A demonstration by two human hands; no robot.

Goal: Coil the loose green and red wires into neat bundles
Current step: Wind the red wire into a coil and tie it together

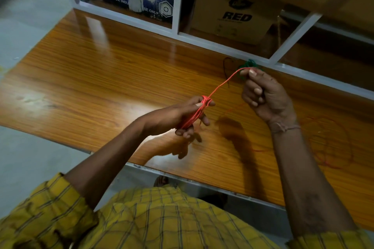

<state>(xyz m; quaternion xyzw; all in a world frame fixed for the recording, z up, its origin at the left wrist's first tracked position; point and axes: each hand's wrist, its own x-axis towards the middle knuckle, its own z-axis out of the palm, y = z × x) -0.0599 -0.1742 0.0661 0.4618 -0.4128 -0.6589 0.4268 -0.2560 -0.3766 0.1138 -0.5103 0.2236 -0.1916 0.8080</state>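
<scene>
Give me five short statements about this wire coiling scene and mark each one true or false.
1. The thin red wire is wound around the fingers of the left hand. True.
2. The right hand lies flat and empty on the glossy wooden table. False: it is raised and pinches the red wire.
3. The small green wire bundle lies near the table's far edge. True.
4. The brown cardboard box is printed BLUE. False: it reads RED.
5. All the red wire is already coiled. False: loose loops lie on the table to the right.
</scene>
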